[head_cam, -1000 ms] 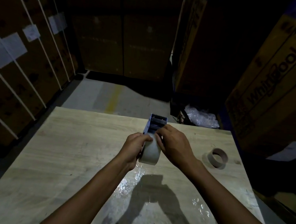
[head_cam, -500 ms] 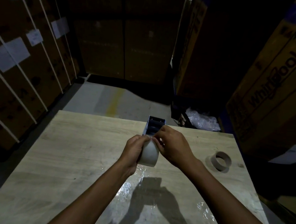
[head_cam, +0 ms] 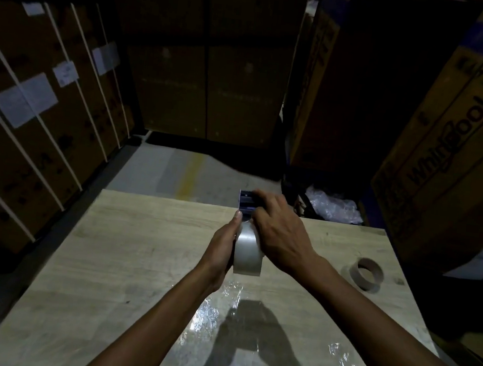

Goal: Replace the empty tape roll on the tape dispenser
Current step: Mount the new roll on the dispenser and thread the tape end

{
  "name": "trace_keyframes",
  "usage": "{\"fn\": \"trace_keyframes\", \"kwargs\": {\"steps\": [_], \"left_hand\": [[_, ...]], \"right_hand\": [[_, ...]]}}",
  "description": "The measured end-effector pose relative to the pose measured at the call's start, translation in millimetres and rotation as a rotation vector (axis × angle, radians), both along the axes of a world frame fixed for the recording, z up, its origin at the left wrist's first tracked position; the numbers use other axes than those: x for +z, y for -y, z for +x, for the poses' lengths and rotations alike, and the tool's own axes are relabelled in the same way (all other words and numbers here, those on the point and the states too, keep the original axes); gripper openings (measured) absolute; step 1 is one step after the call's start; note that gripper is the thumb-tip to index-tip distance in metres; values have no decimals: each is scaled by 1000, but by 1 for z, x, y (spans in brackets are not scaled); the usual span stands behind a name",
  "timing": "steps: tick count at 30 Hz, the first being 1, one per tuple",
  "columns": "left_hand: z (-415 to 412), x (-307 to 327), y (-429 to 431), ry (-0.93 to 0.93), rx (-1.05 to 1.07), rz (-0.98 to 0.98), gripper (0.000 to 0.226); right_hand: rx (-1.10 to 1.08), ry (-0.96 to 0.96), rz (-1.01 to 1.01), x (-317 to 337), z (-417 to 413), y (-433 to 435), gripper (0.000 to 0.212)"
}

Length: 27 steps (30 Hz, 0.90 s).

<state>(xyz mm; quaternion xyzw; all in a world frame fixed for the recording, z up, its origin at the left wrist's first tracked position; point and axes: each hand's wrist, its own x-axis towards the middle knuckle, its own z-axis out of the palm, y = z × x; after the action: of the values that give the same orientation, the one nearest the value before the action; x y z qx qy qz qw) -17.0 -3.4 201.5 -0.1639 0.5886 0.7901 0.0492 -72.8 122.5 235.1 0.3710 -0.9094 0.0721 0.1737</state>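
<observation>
Blue plastic tape dispenser (head_cam: 245,202) with the new clear tape roll (head_cam: 248,250) sits above the pale wooden table (head_cam: 126,248), cupped by your left hand (head_cam: 223,248). Your right hand (head_cam: 278,231) reaches over, fingers pressed near the dispenser's head, maybe pinching tape, hard to tell. The empty brown cardboard core (head_cam: 366,274) lies well apart on the right.

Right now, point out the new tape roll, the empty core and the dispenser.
new tape roll (head_cam: 248,250): head view, outer face.
empty core (head_cam: 367,275): head view, outer wall.
dispenser (head_cam: 245,201): head view, blue front end.
</observation>
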Motion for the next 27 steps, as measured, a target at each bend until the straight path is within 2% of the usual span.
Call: {"fn": "trace_keyframes", "kwargs": {"steps": [5,10,14,23,27], "left_hand": [[4,-1,1,-7,-15,-20,45],[6,0,2,-7,-45,11,51],[8,-8,4,28,-107,22,62],[12,-15,1,11,-130,58,63],[8,-12,3,11,-151,54,64]], "right_hand": [[38,-2,155,9,-3,0,24],[40,102,112,17,-5,-3,31],[10,181,102,24,-11,-7,27],[-48,273,67,38,-12,-11,14],[-69,292,53,48,-13,-11,15]]}}
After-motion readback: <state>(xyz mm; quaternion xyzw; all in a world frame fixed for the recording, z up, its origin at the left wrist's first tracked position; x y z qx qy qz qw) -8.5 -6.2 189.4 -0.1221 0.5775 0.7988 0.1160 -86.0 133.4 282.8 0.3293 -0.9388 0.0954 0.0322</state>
